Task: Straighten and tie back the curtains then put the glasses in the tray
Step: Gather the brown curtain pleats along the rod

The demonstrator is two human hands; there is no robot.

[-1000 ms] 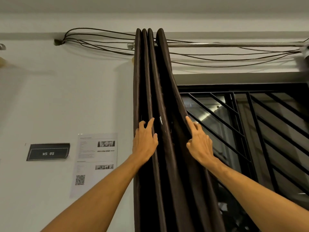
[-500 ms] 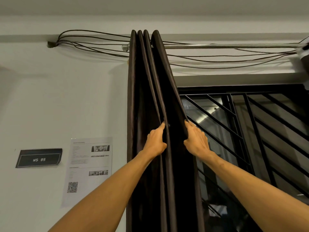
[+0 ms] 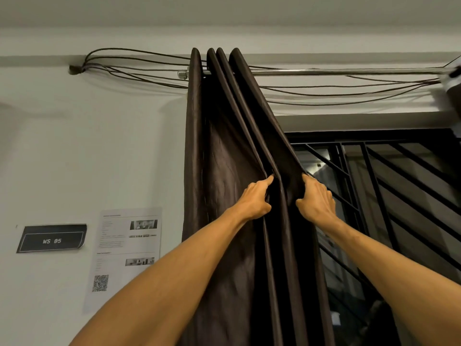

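- Dark brown fabric: one curtain (image 3: 224, 201) is seen, bunched at the left end of the curtain rod (image 3: 324, 71), right beside the window grille (image 3: 404, 196), and it's hung down past the bottom of the view.
- Four folds can be counted at the top where it's threaded on the rod; lower down they're squeezed close together.
- Two hands are on it. The left hand (image 3: 254, 199) is curled round a middle fold, and the right hand (image 3: 315, 203) is curled on the outermost fold, window side. They're at roughly the same height and near each other, with a strip of cloth stretched between them.
- Handling, as a guess: soft and floppy, probably a bit weighty since it looks thick, and there's a slight sheen, so it may be slippery. Nothing fragile about it. It's best taken by the fold ridges — which is where it's held — and could then be gathered lower down for the tie.
- No tie-back is seen, and zero glasses and zero trays, so where they are can't be told.
- Also counted: one "WS 05" sign (image 3: 51, 239) and one printed sheet (image 3: 127, 245) on the wall, plus a bundle of thin cables (image 3: 137, 68) that's too tangled to count.
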